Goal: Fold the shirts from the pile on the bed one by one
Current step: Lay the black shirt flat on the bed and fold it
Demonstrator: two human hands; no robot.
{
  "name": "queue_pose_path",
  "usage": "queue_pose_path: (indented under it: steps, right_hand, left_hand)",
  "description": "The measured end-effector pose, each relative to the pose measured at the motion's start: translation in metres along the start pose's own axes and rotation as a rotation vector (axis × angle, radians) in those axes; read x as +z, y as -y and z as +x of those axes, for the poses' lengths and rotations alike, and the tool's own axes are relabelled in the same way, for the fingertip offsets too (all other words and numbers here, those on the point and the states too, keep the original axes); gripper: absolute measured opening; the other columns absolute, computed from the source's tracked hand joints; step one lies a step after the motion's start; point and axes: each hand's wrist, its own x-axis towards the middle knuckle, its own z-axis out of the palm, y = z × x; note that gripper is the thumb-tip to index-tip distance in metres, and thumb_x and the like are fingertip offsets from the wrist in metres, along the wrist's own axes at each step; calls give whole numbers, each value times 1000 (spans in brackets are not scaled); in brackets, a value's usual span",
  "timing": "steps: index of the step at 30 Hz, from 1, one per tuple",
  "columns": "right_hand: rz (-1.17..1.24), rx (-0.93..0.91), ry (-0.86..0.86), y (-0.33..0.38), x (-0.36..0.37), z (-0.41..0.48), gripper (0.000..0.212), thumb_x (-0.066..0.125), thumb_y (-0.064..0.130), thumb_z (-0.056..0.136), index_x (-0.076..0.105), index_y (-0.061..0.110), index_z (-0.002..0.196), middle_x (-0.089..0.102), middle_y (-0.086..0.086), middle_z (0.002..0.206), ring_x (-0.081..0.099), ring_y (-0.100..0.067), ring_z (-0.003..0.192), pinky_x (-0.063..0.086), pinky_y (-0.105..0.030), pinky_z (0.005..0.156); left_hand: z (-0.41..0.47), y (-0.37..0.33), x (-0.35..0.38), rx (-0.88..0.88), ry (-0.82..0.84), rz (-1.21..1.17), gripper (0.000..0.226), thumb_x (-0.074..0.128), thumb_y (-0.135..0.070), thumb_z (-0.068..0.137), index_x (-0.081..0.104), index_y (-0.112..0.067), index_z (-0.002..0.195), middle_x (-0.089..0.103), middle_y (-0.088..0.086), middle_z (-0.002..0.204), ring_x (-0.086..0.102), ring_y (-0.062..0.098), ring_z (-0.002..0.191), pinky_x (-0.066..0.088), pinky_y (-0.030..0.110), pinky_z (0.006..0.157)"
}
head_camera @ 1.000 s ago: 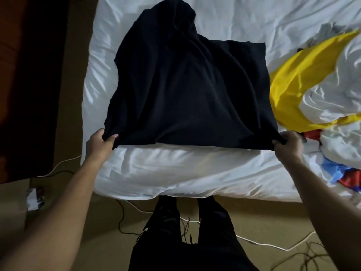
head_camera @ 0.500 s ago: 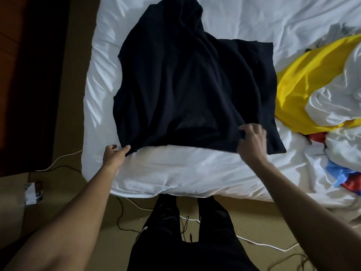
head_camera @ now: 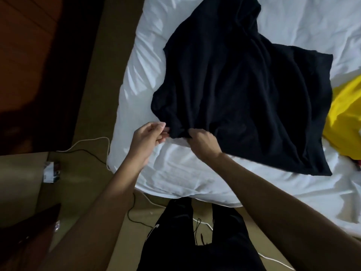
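A black shirt (head_camera: 244, 90) lies spread and wrinkled on the white bed (head_camera: 175, 173), its hem toward me. Both hands meet at its near left hem corner. My left hand (head_camera: 148, 137) pinches the bunched corner with its fingertips. My right hand (head_camera: 203, 143) grips the same hem just to the right, fingers curled under the cloth. The shirt's near right corner lies flat and untouched on the sheet.
A yellow garment (head_camera: 343, 118) from the pile lies at the right edge of the bed. White and black cables (head_camera: 93, 145) run over the tan floor near the bed's corner. A small white packet (head_camera: 49, 171) lies on the floor at left. My black-trousered legs (head_camera: 199, 241) stand against the bed's front edge.
My right hand let go of the shirt's near right corner and crossed left to the near left corner. My left hand kept that corner. The view shifted left.
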Motion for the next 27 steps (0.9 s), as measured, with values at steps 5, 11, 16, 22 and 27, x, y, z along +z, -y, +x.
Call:
queue_pose_path:
  steps: [5,11,16,22,27]
  right_hand:
    - [310,31,209,-13,-76,46,37,75,29,94,55,19,63,52,8,60,50,-6,59,38,-29,60]
    - [710,468,-205,-73,-113,86,28,69,31,99,73,11,118,74,0,100,71,-14,94,55,-21,76]
    - [286,562,-321,-77,-93,67,53,61,31,102,47,12,149,53,-14,146,50,-32,133,40,-38,108]
    - [-14,22,-402,-25,-54,78,55,68,17,95,51,13,147,50,-7,150,42,-30,136,39,-43,113]
    - [-199,-23,-187,-12,-30,124,83,74,31,91,29,21,161,38,-3,160,43,-31,132,41,-43,105]
  left_hand:
    - [37,3,-44,90,-129,356,12,63,-29,100,71,-27,107,75,-7,105,72,16,100,57,35,91]
    - [77,-14,-33,131,-67,554,27,61,-28,103,63,-19,128,64,-6,122,60,12,108,42,13,74]
    - [120,-37,2,270,-57,621,43,62,-25,100,53,-17,141,56,3,138,58,19,123,42,23,93]
    - [178,-72,32,375,13,702,61,65,-44,99,43,-16,149,51,0,143,50,19,129,44,34,105]
    - [211,-74,39,323,51,706,38,71,-42,94,68,-11,117,71,3,111,66,20,105,50,25,80]
